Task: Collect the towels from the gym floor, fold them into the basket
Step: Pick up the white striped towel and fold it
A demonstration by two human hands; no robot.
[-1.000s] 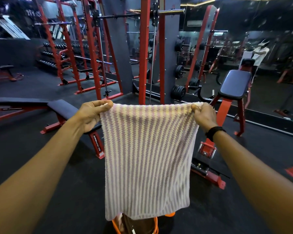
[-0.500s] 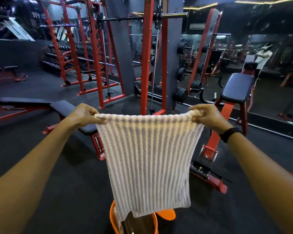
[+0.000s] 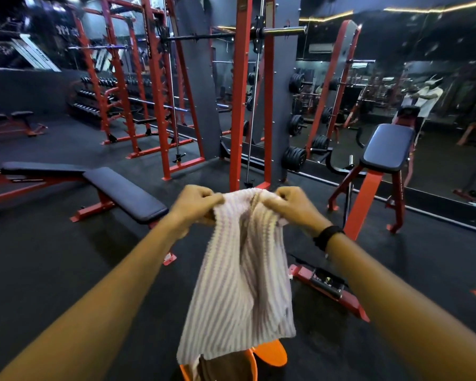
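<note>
A white towel with pale purple stripes (image 3: 239,284) hangs in front of me, folded in half lengthwise. My left hand (image 3: 194,206) pinches one top corner and my right hand (image 3: 290,206) pinches the other, the two hands close together. Below the towel's lower edge stands an orange basket (image 3: 252,362) on the black floor, with brownish cloth (image 3: 220,371) showing inside it. The towel hides most of the basket.
A flat bench (image 3: 121,192) stands to the left. A red-framed upright bench (image 3: 386,152) and its floor base (image 3: 330,287) lie to the right. A red squat rack (image 3: 239,105) and a mirror wall (image 3: 437,105) stand ahead. Black rubber floor (image 3: 52,257) spreads all around.
My hands have come together, bringing the towel's two top corners to meet. The towel, spread flat before, now hangs doubled over.
</note>
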